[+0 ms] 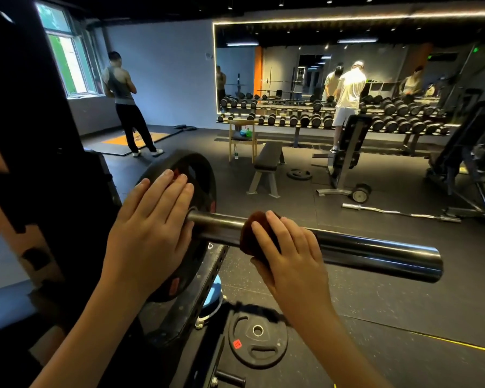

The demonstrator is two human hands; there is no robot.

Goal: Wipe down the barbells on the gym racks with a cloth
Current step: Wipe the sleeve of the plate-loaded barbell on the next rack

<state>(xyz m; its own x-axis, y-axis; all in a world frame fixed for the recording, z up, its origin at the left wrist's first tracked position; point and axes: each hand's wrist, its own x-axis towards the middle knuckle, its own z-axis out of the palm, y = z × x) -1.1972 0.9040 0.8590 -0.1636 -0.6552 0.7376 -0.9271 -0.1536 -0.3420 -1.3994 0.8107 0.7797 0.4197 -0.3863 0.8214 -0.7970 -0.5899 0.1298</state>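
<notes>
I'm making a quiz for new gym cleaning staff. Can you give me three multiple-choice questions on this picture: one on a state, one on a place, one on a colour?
1. The left hand is:
A. flat against the loaded plate
B. clenched in a fist
C. hanging idle

2. The cloth is:
A. in the left hand
B. on the barbell sleeve, under the right hand
C. draped on the loaded plate

3. The sticker on the floor plate is:
A. green
B. red
C. blue

Answers:
1 A: the fingers lie straight on the plate's face.
2 B: the right fingers curl over the cloth on the sleeve.
3 B: a red square shows near the plate's rim.
</notes>
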